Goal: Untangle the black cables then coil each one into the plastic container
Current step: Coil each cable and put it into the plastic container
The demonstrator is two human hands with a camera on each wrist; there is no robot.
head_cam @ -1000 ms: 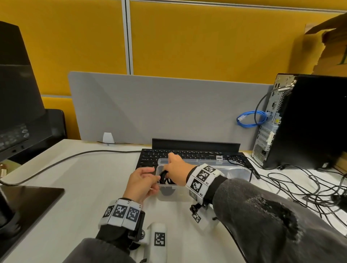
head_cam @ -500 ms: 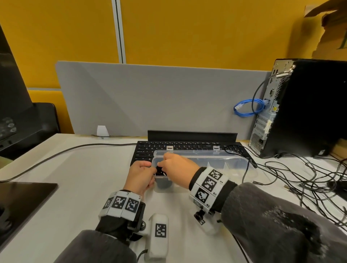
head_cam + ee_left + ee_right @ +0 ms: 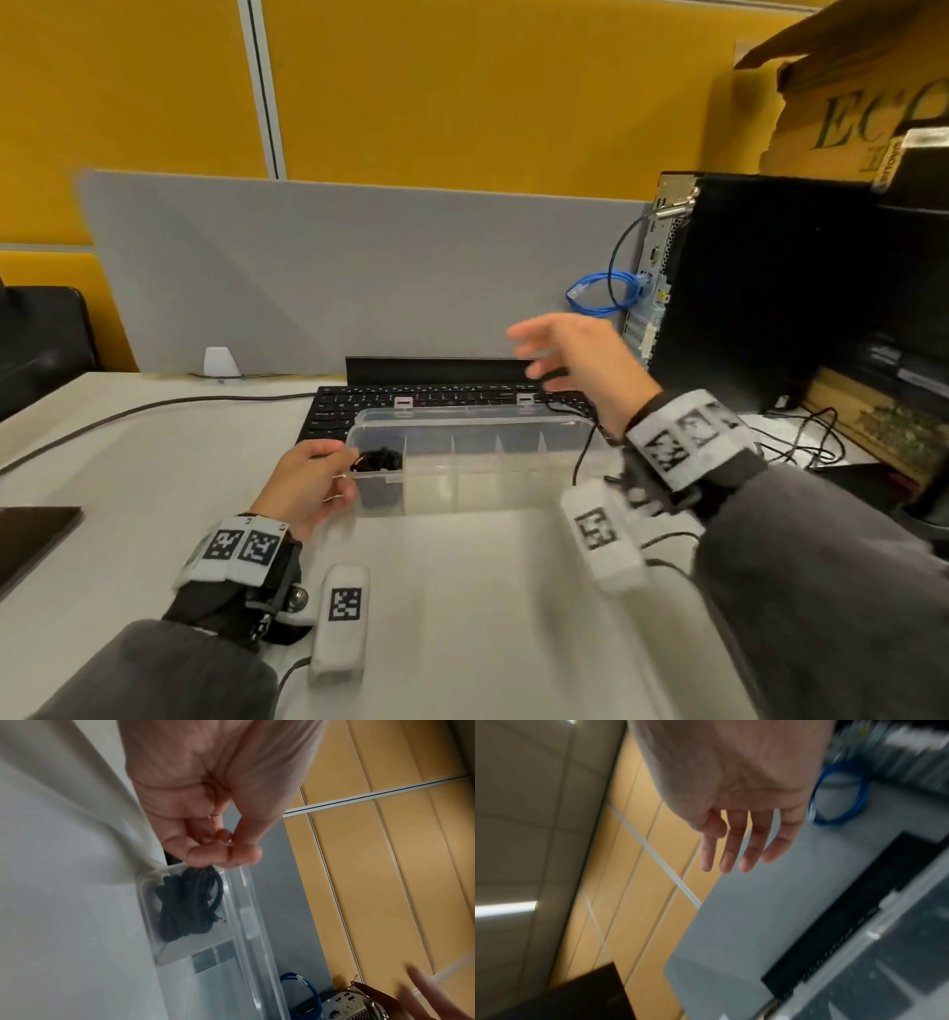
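The left hand rests at the left end of the plastic container on the table, its grip curled, holding nothing clearly visible. A coiled black cable fills the leftmost compartment. The right hand hovers above the container's right end, grip wide and empty.

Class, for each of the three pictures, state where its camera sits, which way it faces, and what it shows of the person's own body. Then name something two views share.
Head: worn on the head, facing forward and down at the plastic container; shows both forearms and the left hand.
Left wrist: looks along the left hand at the coiled black cable.
Right wrist: looks along the raised, empty right hand toward the divider.
Shared: all show the blue cable.
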